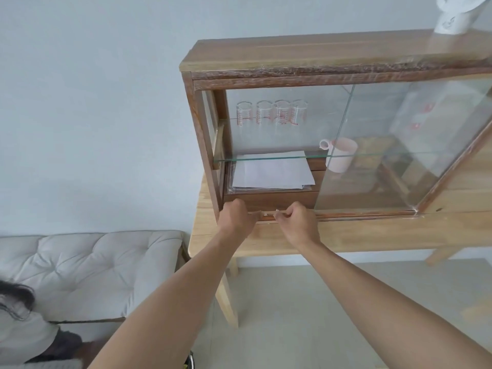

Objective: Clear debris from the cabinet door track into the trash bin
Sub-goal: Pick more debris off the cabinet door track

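A wooden cabinet (314,70) with sliding glass doors stands on a light wooden table (372,233). Its left side is open; the glass door (378,145) sits to the right. Both my hands are at the bottom door track (359,214). My left hand (237,217) has its fingers curled at the track's left end. My right hand (298,219) pinches its fingertips together just right of it. Small pale bits of debris (267,213) lie in the track between the hands. What either hand holds is too small to tell. No trash bin is in view.
Inside the cabinet are several glass beakers (271,113), a pink mug (340,155), a glass shelf (266,157) and white papers (271,173). A white object (450,20) stands on top. A cushioned bench (87,270) is at left, with a person (24,326) at the lower left.
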A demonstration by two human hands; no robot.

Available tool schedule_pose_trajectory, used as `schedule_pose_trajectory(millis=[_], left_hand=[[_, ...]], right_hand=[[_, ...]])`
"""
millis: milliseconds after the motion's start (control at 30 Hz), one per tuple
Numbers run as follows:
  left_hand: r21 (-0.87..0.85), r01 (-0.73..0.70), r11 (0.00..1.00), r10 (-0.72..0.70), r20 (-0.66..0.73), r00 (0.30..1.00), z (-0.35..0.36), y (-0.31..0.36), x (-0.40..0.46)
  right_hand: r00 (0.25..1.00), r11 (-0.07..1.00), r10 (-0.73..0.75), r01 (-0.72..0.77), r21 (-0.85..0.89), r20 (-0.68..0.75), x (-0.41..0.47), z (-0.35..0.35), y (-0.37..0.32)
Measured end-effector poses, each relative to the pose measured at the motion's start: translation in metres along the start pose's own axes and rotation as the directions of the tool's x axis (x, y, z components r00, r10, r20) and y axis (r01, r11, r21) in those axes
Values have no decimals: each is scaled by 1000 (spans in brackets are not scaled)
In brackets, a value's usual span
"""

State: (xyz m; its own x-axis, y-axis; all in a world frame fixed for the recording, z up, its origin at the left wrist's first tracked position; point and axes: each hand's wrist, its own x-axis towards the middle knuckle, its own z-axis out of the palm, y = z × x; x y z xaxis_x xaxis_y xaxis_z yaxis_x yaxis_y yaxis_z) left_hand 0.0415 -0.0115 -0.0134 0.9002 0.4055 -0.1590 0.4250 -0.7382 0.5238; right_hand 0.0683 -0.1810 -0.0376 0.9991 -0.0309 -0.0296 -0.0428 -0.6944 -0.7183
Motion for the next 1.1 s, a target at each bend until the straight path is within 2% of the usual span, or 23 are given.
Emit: schedule_pose_trajectory(millis=[233,467,600,733,900,1000,1100], left_hand=[[95,0,995,-3,29,1000,7,26,6],[-233,106,967,-74,142,987,3,22,12],[-436,129,891,-98,91,991,-1,2,0],[-504,93,859,-87,36,996,-5,-27,-16],[-603,106,790,-111,29,993,-15,-64,-43],[-641,128,757,-135,38,990,-18,-89,-60],[-684,136,717,-164,24,986,-22,-120,-76]], right_hand=[[998,996,-45,48,-74,42,7,-1,-7],[995,998,-57,56,8,82,3,-4,-7],[994,995,-53,60,-75,92,1,-6,-19],[993,991,-63,74,-111,101,0,-5,-28],[986,1000,-30,28,15,165,-8,-9,-28],[981,990,-118,105,91,154,-23,-6,-33],[956,975,-195,164,152,220,-50,11,-43]])
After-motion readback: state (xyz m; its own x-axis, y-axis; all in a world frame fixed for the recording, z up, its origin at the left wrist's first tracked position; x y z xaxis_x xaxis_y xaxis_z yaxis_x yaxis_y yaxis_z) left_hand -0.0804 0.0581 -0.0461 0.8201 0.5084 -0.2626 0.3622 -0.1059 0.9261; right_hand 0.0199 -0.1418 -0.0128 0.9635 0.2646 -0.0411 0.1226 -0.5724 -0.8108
